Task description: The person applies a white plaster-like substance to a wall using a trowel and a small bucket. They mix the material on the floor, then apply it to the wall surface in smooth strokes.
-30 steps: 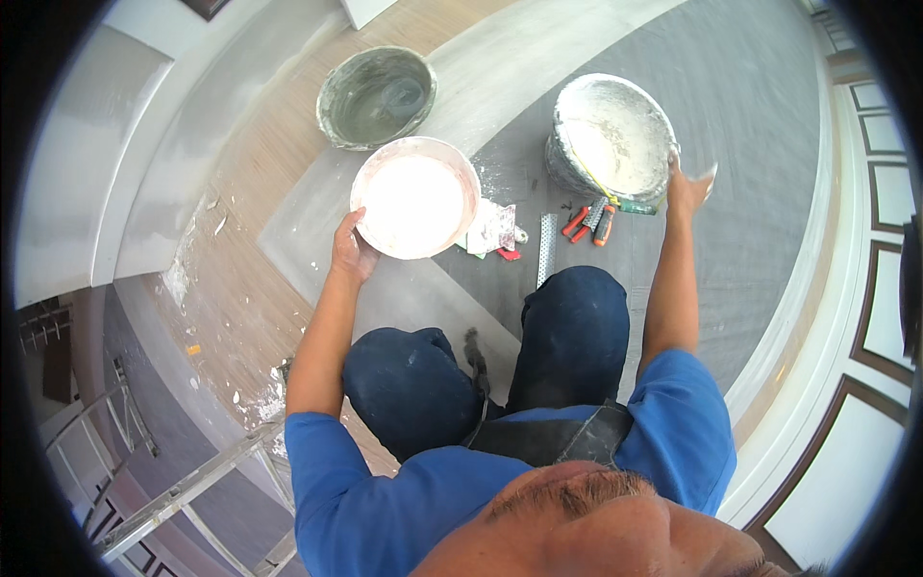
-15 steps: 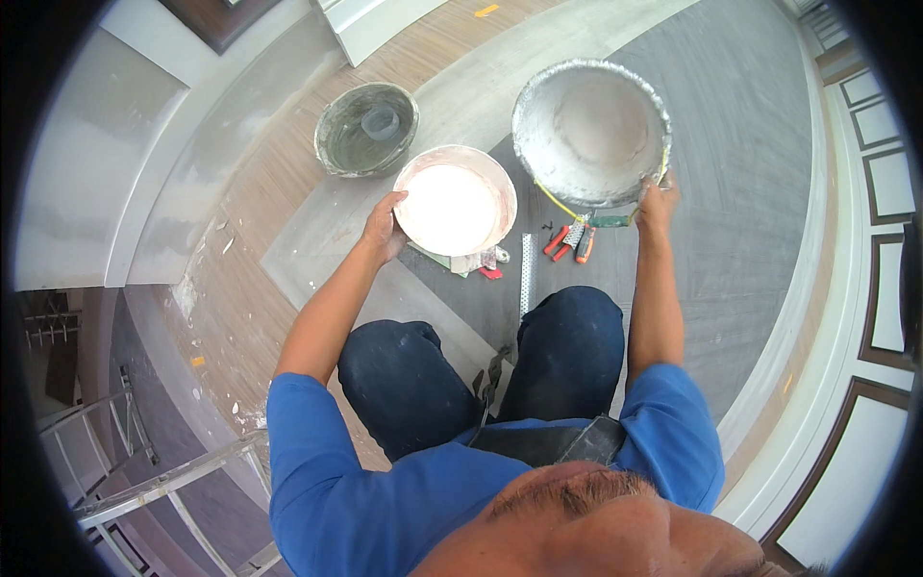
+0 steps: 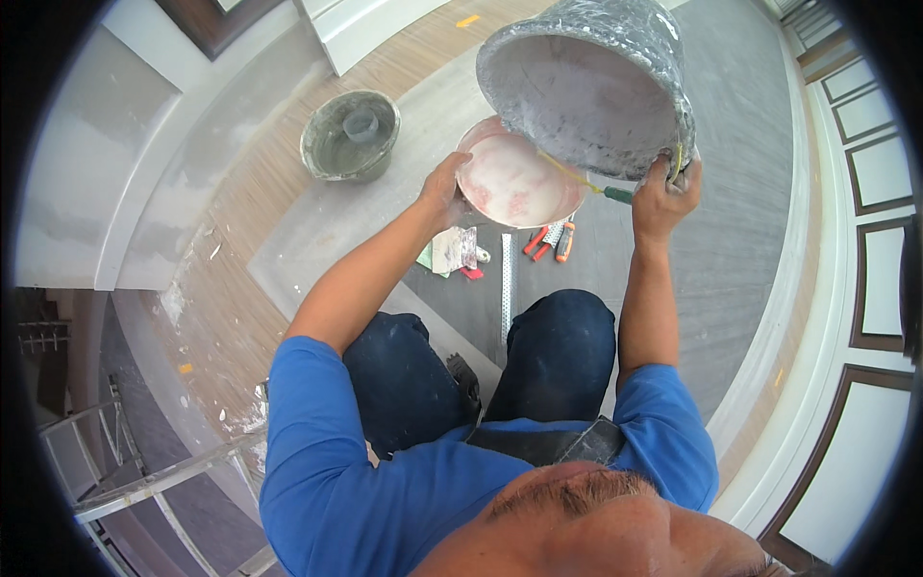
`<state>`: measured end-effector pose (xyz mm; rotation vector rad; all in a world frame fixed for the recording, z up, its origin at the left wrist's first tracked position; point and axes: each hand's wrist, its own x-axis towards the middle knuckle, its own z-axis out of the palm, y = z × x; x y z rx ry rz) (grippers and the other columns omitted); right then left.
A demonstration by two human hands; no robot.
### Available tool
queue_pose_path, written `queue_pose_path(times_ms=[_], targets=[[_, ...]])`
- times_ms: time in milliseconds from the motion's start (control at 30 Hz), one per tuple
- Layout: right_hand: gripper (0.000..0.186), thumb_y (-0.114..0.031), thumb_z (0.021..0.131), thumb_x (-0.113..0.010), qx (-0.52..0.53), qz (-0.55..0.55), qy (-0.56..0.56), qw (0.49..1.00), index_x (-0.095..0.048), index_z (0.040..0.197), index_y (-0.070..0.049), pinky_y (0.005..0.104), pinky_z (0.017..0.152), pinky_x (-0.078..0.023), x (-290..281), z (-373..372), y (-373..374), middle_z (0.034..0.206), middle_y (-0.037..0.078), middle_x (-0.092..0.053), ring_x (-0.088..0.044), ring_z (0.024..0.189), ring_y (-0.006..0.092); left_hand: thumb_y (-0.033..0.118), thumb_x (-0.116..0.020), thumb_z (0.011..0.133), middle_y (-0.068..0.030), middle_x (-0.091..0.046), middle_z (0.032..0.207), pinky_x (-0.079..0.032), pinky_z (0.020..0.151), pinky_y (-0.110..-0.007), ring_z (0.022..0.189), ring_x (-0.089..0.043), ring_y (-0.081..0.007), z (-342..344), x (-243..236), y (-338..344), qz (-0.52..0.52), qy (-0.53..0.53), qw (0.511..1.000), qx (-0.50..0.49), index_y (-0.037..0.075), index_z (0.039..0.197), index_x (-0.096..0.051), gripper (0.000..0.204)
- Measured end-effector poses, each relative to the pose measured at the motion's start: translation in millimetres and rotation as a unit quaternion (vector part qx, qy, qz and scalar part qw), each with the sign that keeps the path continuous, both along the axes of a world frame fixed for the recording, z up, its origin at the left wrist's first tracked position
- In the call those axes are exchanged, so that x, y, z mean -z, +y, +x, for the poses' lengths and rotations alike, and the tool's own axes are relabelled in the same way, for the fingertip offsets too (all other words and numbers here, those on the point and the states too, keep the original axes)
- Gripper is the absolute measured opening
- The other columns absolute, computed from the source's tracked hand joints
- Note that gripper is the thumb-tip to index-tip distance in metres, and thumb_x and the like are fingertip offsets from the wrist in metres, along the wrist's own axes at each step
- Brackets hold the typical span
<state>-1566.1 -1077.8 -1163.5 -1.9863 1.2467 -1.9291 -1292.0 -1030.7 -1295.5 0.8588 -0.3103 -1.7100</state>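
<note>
My left hand (image 3: 445, 185) grips the left rim of a round white-and-pink bucket (image 3: 567, 204), its inside coated whitish with pink patches. Above and right of it, my right hand (image 3: 670, 195) clutches the lower right rim of a larger, grey-smeared bucket (image 3: 663, 43). This bucket is tipped over, its mouth facing me and its left lower rim overlapping the white bucket. A yellow handle with a green grip (image 3: 618, 195) hangs from it. Whether anything flows between the two buckets I cannot tell.
A dirty dark bucket (image 3: 312, 159) with a clear cup (image 3: 361, 125) inside stands at the left. Red-handled pliers (image 3: 540, 242), a perforated metal strip (image 3: 507, 284) and a white scraper (image 3: 450, 250) lie on the floor before my knees. A metal ladder (image 3: 159, 484) is at lower left.
My right hand has lifted the grey bucket and tipped it leftward over the white one. My left hand has brought the white bucket to the right, beneath its rim.
</note>
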Motion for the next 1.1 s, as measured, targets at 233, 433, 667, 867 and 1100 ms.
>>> queue_pose_path(times_ms=[233,433,667,867,1100], targets=[[0.043,0.012,0.087,-0.05,-0.026,-0.103,0.046,0.993,-0.054,0.13,0.013,0.0373,0.101,-0.049,5,5,16,0.136,0.029,-0.058,-0.063,0.12,0.0307,0.035,-0.057,0.093,-0.0196,-0.057,0.127,-0.05,0.094,-0.048,0.111,-0.06,-0.0313,-14,-17,12,-0.003,-0.001,0.999,-0.035,-0.002,0.137,-0.046,0.058],[0.045,0.017,0.082,-0.047,-0.044,-0.185,0.066,0.98,-0.054,0.126,0.014,0.0419,0.103,-0.05,0,13,21,0.131,0.033,-0.06,-0.062,0.122,0.0372,0.036,-0.056,0.095,-0.0199,-0.057,0.127,-0.053,0.088,-0.047,0.109,-0.061,-0.0325,-12,-25,11,0.004,-0.021,0.999,-0.049,-0.004,0.139,-0.044,0.061],[0.048,0.018,0.082,-0.049,-0.082,-0.226,0.107,0.965,-0.051,0.13,0.013,0.048,0.109,-0.045,-7,17,25,0.139,0.036,-0.05,-0.051,0.133,0.0436,0.037,-0.055,0.095,-0.0192,-0.061,0.121,-0.054,0.084,-0.046,0.102,-0.063,-0.03,-3,-28,14,-0.001,-0.032,0.997,-0.073,-0.004,0.136,-0.049,0.058],[0.045,0.011,0.085,-0.063,-0.077,-0.255,0.145,0.953,-0.053,0.129,0.01,0.0482,0.105,-0.049,-10,25,21,0.139,0.035,-0.052,-0.052,0.131,0.0445,0.038,-0.054,0.096,-0.0163,-0.063,0.118,-0.053,0.082,-0.045,0.098,-0.064,-0.0277,1,-43,12,-0.014,-0.064,0.992,-0.107,0.001,0.134,-0.055,0.052],[0.052,-0.002,0.084,-0.077,-0.079,-0.279,0.181,0.94,-0.053,0.129,0.005,0.0469,0.103,-0.051,-22,40,20,0.136,0.034,-0.055,-0.054,0.13,0.0443,0.037,-0.053,0.097,-0.0131,-0.063,0.119,-0.052,0.079,-0.043,0.098,-0.064,-0.0253,7,-53,15,-0.011,-0.073,0.988,-0.138,0.009,0.134,-0.059,0.047]])
